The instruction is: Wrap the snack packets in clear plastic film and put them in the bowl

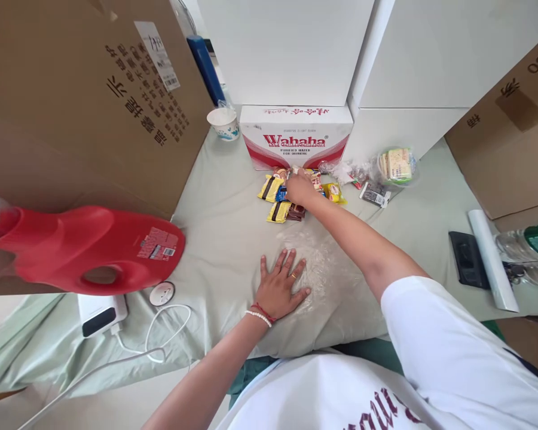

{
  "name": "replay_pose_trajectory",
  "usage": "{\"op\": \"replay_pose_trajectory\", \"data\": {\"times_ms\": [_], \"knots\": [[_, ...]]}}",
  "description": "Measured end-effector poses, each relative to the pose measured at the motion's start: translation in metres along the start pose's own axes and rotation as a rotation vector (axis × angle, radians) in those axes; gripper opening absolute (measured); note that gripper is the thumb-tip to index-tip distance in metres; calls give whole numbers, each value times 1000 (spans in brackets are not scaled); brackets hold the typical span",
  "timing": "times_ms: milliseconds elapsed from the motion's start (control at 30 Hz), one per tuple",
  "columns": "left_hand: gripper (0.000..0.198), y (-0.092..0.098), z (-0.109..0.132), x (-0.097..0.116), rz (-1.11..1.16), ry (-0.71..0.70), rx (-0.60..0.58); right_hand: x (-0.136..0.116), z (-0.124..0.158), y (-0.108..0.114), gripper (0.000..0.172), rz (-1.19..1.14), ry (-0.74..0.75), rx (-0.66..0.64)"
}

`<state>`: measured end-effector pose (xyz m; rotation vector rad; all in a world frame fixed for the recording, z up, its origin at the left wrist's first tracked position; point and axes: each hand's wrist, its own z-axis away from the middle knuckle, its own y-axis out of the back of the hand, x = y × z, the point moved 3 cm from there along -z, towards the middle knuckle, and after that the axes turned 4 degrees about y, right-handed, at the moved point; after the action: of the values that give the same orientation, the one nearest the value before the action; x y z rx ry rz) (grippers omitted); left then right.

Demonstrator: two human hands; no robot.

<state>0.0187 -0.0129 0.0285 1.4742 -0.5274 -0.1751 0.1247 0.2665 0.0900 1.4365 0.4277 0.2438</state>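
My left hand lies flat with fingers spread on a crumpled clear plastic bag on the cloth. A beaded bracelet and a red string circle its wrist. My right hand reaches forward into a cluster of small snack packets, its fingers bent downward. What its fingertips grip is hidden behind the hand. Around it lie yellow packets with dark stripes, a dark brown packet, a blue packet and a bright yellow packet.
Behind the packets stands a white-and-red Wahaha water carton. A paper cup is to its left. A tub of packaged snacks sits at right. A red detergent jug, a white power bank, a phone and large cardboard boxes flank the cloth.
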Motion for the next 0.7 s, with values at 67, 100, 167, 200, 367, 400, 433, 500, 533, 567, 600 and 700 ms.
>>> {"op": "replay_pose_trajectory", "data": {"times_ms": [67, 100, 167, 200, 367, 400, 433, 500, 533, 567, 600, 700], "knots": [[75, 0, 0, 0, 8, 3, 6, 8, -4, 0, 46, -37, -15, -67], [74, 0, 1, 0, 11, 4, 10, 18, -1, 3, 46, -69, -10, -71], [74, -1, 1, 0, 19, 3, 17, 45, 14, 13, 48, -145, 13, -24], [75, -1, 1, 0, 24, 0, 21, 62, 25, 19, 49, -184, 26, 4], [80, -4, 2, -2, 0, -23, 41, 121, 79, 28, 45, -91, 14, -93], [79, -4, 2, -3, -12, -22, 42, 119, 82, 28, 43, -32, 53, -72], [78, -5, 2, -3, -20, -21, 40, 111, 80, 28, 42, 11, 137, -39], [76, -5, 2, -3, -25, -20, 32, 83, 69, 25, 45, 46, 400, -12], [76, -4, 1, -3, -23, -19, 29, 67, 60, 21, 49, 57, 530, -44], [75, -4, 1, -2, -21, -17, 28, 52, 51, 16, 51, 78, 621, -91], [75, -4, 1, -2, -18, -15, 27, 39, 42, 10, 52, 110, 670, -141], [76, -3, 1, -2, -12, -13, 25, 15, 24, -2, 51, 230, 698, -218]]}}
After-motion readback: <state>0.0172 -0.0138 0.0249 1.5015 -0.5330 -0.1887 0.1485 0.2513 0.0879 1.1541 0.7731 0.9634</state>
